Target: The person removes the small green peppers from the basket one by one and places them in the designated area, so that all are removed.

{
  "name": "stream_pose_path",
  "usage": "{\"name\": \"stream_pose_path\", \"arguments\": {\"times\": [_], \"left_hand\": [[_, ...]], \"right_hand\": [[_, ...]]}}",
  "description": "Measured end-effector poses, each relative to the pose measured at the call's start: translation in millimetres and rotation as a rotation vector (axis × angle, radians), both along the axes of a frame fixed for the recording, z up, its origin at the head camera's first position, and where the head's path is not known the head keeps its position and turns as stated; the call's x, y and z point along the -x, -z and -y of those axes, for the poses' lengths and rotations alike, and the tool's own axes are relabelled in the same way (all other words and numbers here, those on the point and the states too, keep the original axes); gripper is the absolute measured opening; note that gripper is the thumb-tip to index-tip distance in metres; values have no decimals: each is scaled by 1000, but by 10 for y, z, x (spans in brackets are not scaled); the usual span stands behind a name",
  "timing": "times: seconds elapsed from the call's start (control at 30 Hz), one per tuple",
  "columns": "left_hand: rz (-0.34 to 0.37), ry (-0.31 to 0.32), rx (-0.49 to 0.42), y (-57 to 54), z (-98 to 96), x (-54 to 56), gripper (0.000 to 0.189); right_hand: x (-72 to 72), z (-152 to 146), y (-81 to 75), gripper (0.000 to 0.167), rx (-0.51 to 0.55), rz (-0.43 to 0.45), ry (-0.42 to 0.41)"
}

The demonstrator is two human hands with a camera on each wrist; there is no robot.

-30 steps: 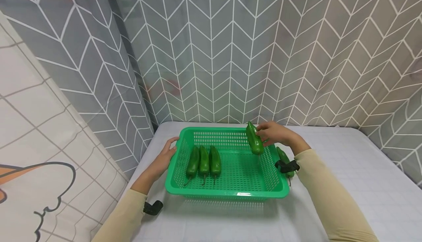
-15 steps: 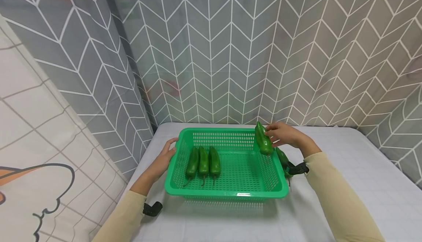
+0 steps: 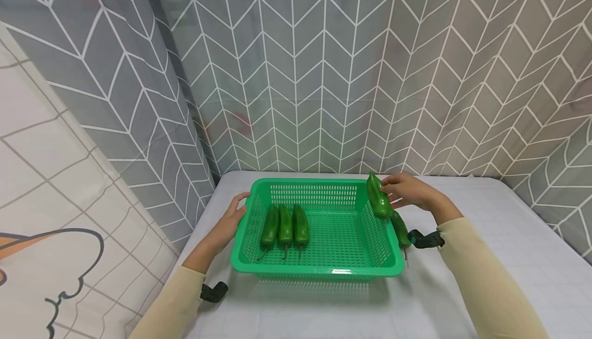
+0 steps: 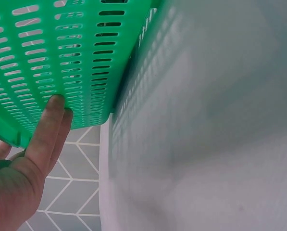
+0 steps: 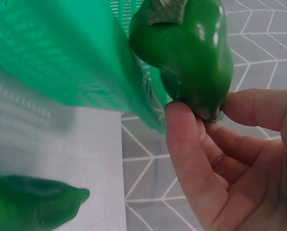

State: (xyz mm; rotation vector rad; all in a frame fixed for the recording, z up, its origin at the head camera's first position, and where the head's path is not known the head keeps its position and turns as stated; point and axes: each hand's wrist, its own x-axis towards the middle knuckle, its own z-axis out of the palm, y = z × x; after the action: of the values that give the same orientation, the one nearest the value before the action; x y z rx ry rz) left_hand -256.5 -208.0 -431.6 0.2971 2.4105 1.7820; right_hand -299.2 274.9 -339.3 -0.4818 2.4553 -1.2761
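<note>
My right hand (image 3: pixel 412 192) pinches a long green pepper (image 3: pixel 378 199) above the right rim of a green plastic basket (image 3: pixel 319 270). In the right wrist view, thumb and fingers hold that pepper (image 5: pixel 196 57) near its pointed tip, stem end away from the palm. My left hand (image 3: pixel 229 222) holds the basket's left rim; in the left wrist view, two fingers lie along the perforated outer wall (image 4: pixel 73 53). Three more green peppers (image 3: pixel 285 225) lie side by side in the basket's left part. Another green pepper (image 3: pixel 400 230) rests on the table just outside the right wall.
A white cloth-covered table (image 3: pixel 481 226) bears the basket. Behind it hangs a grey curtain (image 3: pixel 314 97) with white chevron lines, which continues down the left side. A white tiled-pattern cloth (image 3: pixel 69 185) with a drawing hangs at far left.
My right hand has moved right with the pepper, from over the basket's inside to above its right rim. The left hand and the basket stay put.
</note>
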Motion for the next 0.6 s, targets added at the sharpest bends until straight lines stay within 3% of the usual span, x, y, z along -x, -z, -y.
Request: {"name": "stream_pose_path", "arguments": {"times": [0.6], "left_hand": [[-8,0,11,19,8,38,45]], "right_hand": [[-92,-271,5,50,-9,-4,54]]}}
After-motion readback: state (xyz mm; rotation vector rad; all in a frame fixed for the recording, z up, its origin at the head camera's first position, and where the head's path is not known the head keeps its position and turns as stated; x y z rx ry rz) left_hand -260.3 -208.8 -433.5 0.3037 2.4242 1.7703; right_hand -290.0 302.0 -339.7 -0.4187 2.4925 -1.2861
